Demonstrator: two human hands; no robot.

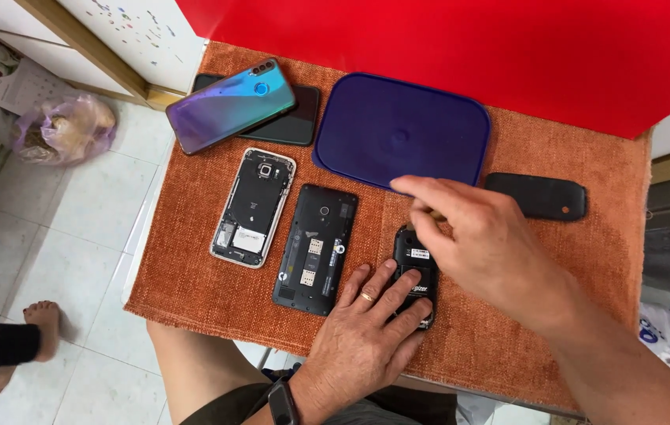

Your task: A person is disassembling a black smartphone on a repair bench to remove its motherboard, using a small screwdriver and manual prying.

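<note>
A coarse orange woven cloth [508,346] covers the bench; pale floor tiles [75,212] lie beside it. Nearest, the left hand [362,334] rests flat, grip released, on a small open-backed black phone [416,271]. The right hand [484,240] pinches at that phone's top edge. Beyond the phone lies a smooth rounded blue lid [402,130].

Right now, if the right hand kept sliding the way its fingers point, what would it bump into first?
The right hand points up-left, its fingertips already at the edge of the blue lid. So it would probably meet that lid first, though how high the fingers hover above it is unclear.
</note>
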